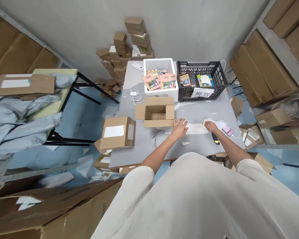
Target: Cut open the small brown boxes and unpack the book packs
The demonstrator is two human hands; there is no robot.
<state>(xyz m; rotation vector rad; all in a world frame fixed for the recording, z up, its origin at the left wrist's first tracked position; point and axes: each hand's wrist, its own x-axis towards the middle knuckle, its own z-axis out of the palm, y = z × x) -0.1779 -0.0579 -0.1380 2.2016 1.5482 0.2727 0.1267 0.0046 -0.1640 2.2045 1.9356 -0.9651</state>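
Note:
An open cardboard box point(154, 122) stands on the grey table point(144, 149) with its flaps folded out. My left hand point(179, 128) lies beside its near right corner, fingers spread, palm down, apparently holding nothing. A whitish strip point(196, 128) runs along the table between my hands. Further right, my right hand point(210, 126) has its fingertips pinched at a small yellow-edged slip point(204, 122). Just below that hand lies a black cutter-like tool point(215, 138) with a yellow mark. A phone-like pink and white item point(226, 129) is to its right, partly blurred.
Behind the box are a white foam box point(161, 92) of booklets and a black plastic crate point(201, 94). A closed carton point(117, 132) sits at the table's left edge. Cartons point(137, 36) are stacked by the wall; grey parcels point(32, 126) lie at left.

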